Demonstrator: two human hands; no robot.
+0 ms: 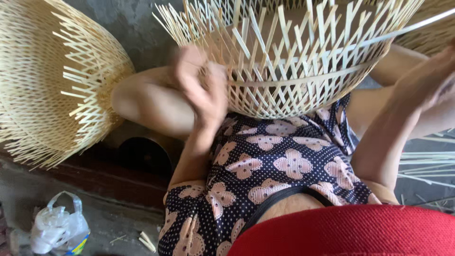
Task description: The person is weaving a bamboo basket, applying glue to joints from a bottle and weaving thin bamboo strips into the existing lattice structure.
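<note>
— Bamboo strips, pale and thin, are what the fingers work at. The left hand (199,87) is blurred, its fingers curled at the lower edge of the half-woven basket (289,61); it seems to pinch a strip there, though the blur makes the grip uncertain.

— And the other hand?

— The right hand (429,78) sits at the right edge, raised beside the basket's far side. A long horizontal strip (417,26) runs toward it, but whether the fingers clasp that strip or hang loose cannot be told.

— Where does the basket rest?

— Over the person's lap, above the dark flowered dress (279,166), open lattice toward the camera, loose ends bristling from its upper rim.

— Which step would that be?

— Judging by the band already circling the lattice, the weaver is threading a horizontal strip through the uprights. The next move likely calls for a firm tuck at the left and steady tension from the right, so the strip lies flat without snapping.

— Anything else about?

— A second woven basket (52,80) stands at the left, spare strips (426,166) lie at the right, and a plastic bag (59,230) sits on the ground.
</note>
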